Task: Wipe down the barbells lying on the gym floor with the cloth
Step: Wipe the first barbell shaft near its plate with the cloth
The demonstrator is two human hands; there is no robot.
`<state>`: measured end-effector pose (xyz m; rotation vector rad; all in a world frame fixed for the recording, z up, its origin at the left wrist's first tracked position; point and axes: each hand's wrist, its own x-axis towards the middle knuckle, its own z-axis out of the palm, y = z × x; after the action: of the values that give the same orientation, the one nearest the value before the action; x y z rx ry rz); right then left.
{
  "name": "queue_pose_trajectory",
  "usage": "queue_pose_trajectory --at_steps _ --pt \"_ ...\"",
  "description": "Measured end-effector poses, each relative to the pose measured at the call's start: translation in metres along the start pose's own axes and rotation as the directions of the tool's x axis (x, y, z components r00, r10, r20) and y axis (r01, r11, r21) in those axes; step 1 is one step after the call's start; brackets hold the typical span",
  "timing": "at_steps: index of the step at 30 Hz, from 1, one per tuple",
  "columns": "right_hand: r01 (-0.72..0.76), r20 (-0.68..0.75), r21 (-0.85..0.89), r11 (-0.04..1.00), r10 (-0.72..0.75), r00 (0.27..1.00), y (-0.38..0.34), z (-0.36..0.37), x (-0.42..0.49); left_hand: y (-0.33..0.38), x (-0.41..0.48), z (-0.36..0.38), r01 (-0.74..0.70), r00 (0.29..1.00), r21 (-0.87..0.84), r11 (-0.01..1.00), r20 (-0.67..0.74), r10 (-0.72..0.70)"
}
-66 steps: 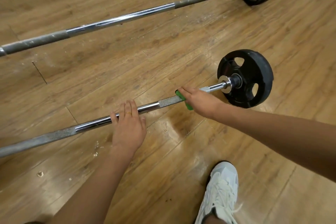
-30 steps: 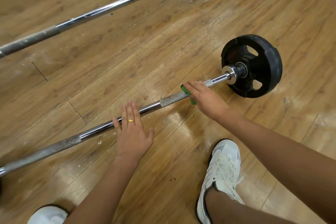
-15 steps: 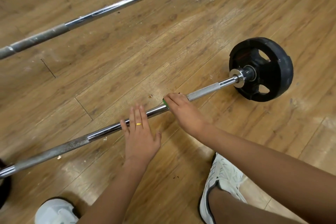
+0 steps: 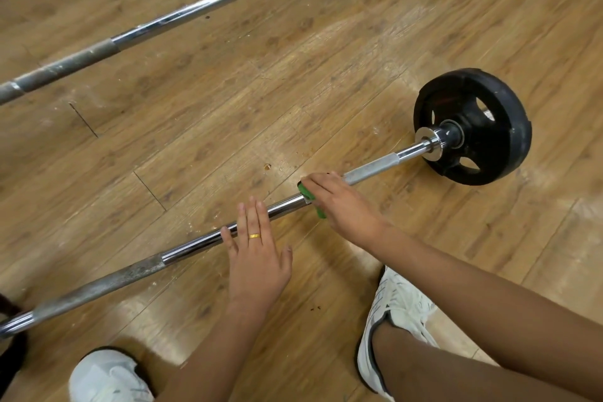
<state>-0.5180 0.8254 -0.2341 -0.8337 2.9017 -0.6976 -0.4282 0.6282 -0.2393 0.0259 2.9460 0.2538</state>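
My two hands are both on the nearer barbell [image 4: 195, 245]: the left hand [image 4: 257, 258] lies flat with straight, relaxed fingers across the smooth chrome stretch, pressing rather than gripping, and the right hand [image 4: 342, 202] is curled over the shaft with the green cloth [image 4: 321, 212] wrapped under the palm, so only its edges show beside the knuckles. I judge the flat left hand is there to stop the round bar rolling on the floor [image 4: 293, 75] while the right one rubs along it. The cloth sits just where polished metal gives way to the grey knurled section [image 4: 372, 168], a rough, matte band that probably catches grime and drags on fabric more than the mirror-bright part does. Beyond it a shiny collar [image 4: 430, 140] butts against a black plate [image 4: 499, 140], thick, dull and rubbery-looking, with cut-out grips; it lifts the bar slightly off the boards, which leaves room for the cloth to pass underneath. Towards my left the shaft turns dull and blotchy, perhaps tarnished. A second barbell [image 4: 195, 10] lies well apart, roughly parallel, with the same alternating chrome and rough grey bands. The floor is worn wood-grain planking, scuffed pale in places, with small crumbs scattered near the bar. A gold ring [image 4: 255, 236] sits on the left hand, and white trainers [image 4: 391, 310] stand just beside the bar.
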Motion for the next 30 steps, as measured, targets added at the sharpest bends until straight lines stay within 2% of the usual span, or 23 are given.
queue_pose_trajectory --at_steps 6,8,11,14,17,20,22,25,30 --pt "-0.248 -0.112 -0.022 0.969 0.244 0.963 0.029 -0.015 -0.014 -0.001 -0.009 0.007 -0.002 1.0 -0.006 1.0 -0.001 0.002" --pt "-0.211 -0.112 -0.033 0.977 0.207 0.972 0.02 -0.009 -0.015 0.001 -0.011 0.009 0.002 1.0 -0.007 1.0 -0.018 -0.002" --pt "-0.088 -0.04 -0.054 0.995 0.086 0.995 0.01 0.003 -0.019 0.002 -0.014 0.011 -0.002 1.0 -0.012 1.0 -0.029 0.002" --pt "-0.051 -0.036 -0.047 0.998 0.05 0.998 0.025 -0.002 -0.026 0.004 -0.017 0.011 0.002 1.0 -0.021 1.0 -0.021 -0.003" --pt "-0.171 -0.096 -0.061 0.983 0.165 0.982 0.04 -0.016 -0.035 0.002 -0.019 0.013 -0.014 1.0 -0.024 1.0 -0.014 0.013" --pt "-0.355 -0.176 -0.024 0.934 0.346 0.922 0.056 -0.04 -0.044 -0.001 -0.018 0.013 -0.027 1.0 -0.011 1.0 -0.01 0.027" --pt "-0.404 -0.195 -0.031 0.914 0.391 0.899 0.066 -0.052 -0.043 -0.003 -0.014 0.012 -0.03 1.0 -0.008 1.0 -0.001 0.03" --pt "-0.351 -0.178 -0.063 0.934 0.336 0.925 0.072 -0.052 -0.035 -0.006 -0.009 0.012 -0.042 0.999 -0.008 0.999 0.013 0.042" --pt "-0.249 -0.163 -0.088 0.964 0.233 0.959 0.069 -0.045 -0.026 0.008 0.008 0.003 0.034 0.999 -0.027 0.999 0.037 -0.033"
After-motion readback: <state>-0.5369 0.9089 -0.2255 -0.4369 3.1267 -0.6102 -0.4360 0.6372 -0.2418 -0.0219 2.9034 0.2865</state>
